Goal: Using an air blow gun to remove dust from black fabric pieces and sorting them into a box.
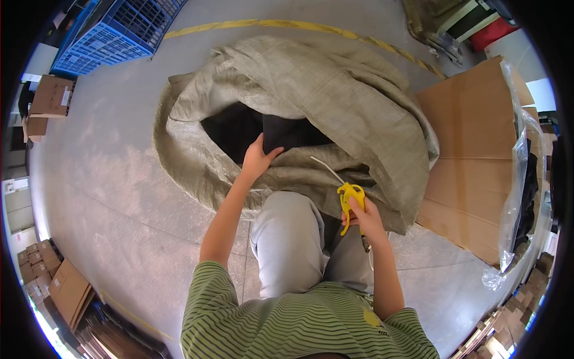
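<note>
Head view: a large grey-green woven plastic sack (335, 90) lies open on the grey concrete floor (107, 173), filling the centre and reaching toward twelve o'clock. Its mouth shows dark black fabric (251, 128) inside. The left hand (258, 158) is at the lower edge of that mouth, just above centre, its fingers (272, 154) closed on a fold of the black fabric. The right hand (366, 218), toward four o'clock from the left hand, has its fingers wrapped around a small yellow plastic hand tool (350, 200), held upright just in front of the sack's near side; a thin white cord (326, 167) runs from the tool up toward eleven o'clock. A flattened brown cardboard sheet (472, 161) lies at three o'clock, touching the sack, with clear plastic film (515, 179) along its far side. A blue plastic crate (116, 30) sits at eleven o'clock.
</note>
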The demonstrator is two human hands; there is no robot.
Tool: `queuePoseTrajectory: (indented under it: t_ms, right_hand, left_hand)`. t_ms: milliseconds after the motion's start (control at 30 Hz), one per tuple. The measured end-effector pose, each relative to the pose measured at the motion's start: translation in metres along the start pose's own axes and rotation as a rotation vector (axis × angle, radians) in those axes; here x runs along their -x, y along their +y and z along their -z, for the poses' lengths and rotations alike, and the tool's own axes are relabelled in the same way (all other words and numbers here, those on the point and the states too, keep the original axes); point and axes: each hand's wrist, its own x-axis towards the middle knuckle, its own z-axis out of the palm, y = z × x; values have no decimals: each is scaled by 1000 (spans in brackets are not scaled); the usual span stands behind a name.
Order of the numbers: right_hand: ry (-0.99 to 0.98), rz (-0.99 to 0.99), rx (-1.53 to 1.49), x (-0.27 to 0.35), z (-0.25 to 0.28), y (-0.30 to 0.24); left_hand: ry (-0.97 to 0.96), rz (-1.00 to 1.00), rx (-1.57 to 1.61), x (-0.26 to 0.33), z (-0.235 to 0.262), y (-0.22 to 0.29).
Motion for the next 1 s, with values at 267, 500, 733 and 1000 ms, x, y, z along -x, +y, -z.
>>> queuePoseTrajectory:
  t_ms: [267,500,733,1000]
  right_hand:
    - [-17,216,505,-4,-31,-29]
    - [-151,204,811,14,-37,-60]
    - [-108,495,1004,13,-33,-63]
    - [-80,469,797,26,-50,-74]
  left_hand:
    - [320,-11,315,46,61,44]
    - [302,-201,-335,82,86,90]
    - [414,51,-109,88,117,84]
    - [418,189,677,72,115,-18]
